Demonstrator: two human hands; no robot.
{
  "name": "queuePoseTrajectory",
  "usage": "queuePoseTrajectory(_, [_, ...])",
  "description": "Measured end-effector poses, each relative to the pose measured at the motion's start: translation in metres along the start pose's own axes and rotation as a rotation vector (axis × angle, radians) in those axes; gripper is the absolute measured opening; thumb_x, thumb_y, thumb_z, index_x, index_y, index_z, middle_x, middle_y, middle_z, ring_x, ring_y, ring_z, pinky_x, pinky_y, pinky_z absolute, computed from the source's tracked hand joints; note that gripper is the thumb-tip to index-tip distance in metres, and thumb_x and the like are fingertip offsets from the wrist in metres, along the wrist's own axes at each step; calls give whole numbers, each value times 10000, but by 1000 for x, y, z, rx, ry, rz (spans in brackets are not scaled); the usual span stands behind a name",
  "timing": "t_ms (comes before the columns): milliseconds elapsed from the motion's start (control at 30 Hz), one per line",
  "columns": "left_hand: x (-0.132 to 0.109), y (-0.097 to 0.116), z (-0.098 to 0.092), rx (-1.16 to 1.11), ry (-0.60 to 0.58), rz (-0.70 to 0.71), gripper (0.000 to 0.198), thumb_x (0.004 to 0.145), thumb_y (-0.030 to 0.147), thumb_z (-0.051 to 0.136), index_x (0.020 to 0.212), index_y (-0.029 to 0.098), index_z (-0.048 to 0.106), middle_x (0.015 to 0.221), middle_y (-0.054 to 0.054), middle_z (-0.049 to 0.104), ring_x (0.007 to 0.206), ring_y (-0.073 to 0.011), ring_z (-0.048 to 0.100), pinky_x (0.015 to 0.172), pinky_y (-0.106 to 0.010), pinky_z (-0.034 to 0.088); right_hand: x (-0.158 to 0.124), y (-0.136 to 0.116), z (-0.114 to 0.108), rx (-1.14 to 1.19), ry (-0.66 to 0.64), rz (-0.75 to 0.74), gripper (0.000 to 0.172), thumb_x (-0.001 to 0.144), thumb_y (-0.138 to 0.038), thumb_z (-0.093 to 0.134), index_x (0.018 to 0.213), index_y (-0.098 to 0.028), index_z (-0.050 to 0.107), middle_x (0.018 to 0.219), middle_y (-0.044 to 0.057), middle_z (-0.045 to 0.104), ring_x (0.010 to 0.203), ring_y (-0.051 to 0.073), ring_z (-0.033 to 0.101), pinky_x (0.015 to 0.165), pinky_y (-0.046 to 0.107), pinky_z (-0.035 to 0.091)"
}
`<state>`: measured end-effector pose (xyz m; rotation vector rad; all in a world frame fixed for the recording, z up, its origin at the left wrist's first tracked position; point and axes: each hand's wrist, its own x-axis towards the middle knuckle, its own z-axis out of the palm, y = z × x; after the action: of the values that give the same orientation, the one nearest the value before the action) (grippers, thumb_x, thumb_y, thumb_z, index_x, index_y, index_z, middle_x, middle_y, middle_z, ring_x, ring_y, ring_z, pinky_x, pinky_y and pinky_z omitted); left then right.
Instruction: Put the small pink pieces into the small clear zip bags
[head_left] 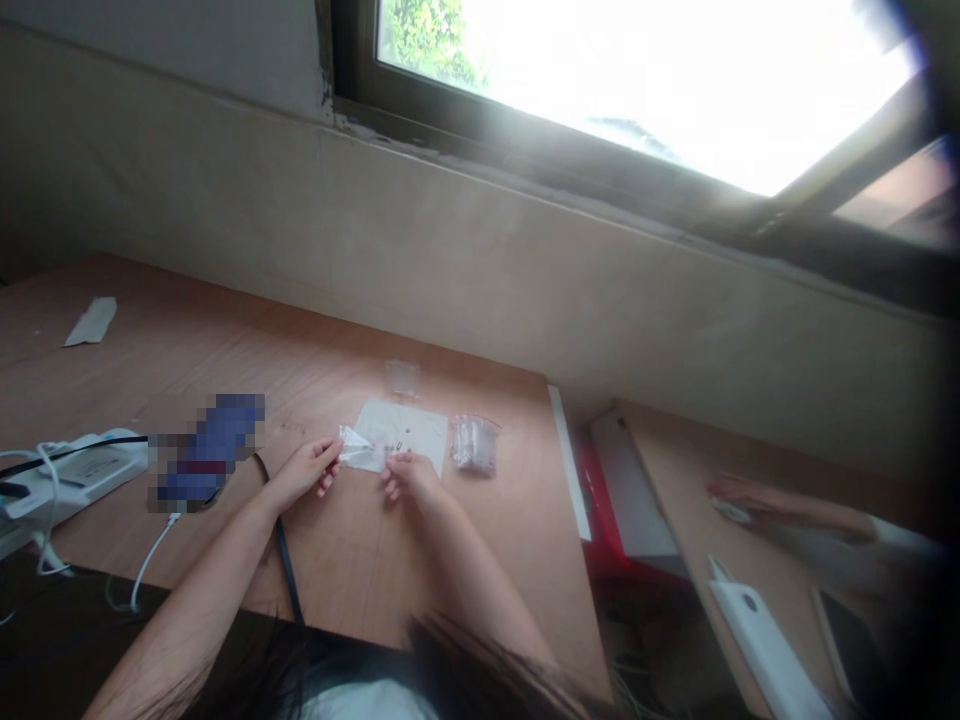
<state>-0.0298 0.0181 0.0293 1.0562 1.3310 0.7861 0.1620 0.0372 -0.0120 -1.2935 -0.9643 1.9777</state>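
Far ahead of both hands I get a bright window (600,80) over a beige wall (525,260), and both hands are working on a light wooden desk (495,580). Well right of the right hand, a co-worker's hand (742,495) rests on a second desk (720,440). Left of the left hand: a white power strip (75,475) with cables and a pixelated blue object (210,450), too blurred to name. Between my hands lies a white paper sheet (401,430) with tiny dark bits (395,447) on it, can't tell what they are. Near the right hand, a clear zip bag (474,445) with a red seal holds small whitish parts, too small to identify. Ahead of the sheet stands a clear plastic cup (403,378); I can't tell what's inside. The left hand (304,472) is narrow, pinching a clear plastic piece (354,445) at the sheet's left edge. The right hand (409,475) is narrow at the sheet's lower edge; can't tell if it's holding anything.
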Motion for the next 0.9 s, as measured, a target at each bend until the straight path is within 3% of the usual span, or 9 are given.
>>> queuePoseTrajectory(367, [11,33,10,99,23,59,347,685,475,465,553,157,425,412,66,412,284,-46,374,264,-149,295,-5,0,5,-22,22,-22,176,753,-245,452,612,-140,450,500,5,570,313,81,479,293,180,376])
queuePoseTrajectory(600, [13,35,15,166,56,93,400,675,536,438,537,161,411,420,62,418,283,-44,370,271,-153,276,-1,5,2,6,18,-27,153,749,-235,448,629,-140,447,497,-6,554,308,92,484,282,189,369])
queuePoseTrajectory(900, [16,35,21,167,8,164,360,730,480,408,555,166,398,429,68,414,288,-39,354,276,-145,253,-2,5,2,34,20,-58,158,740,-250,452,628,-138,445,463,-12,535,312,90,478,293,187,379])
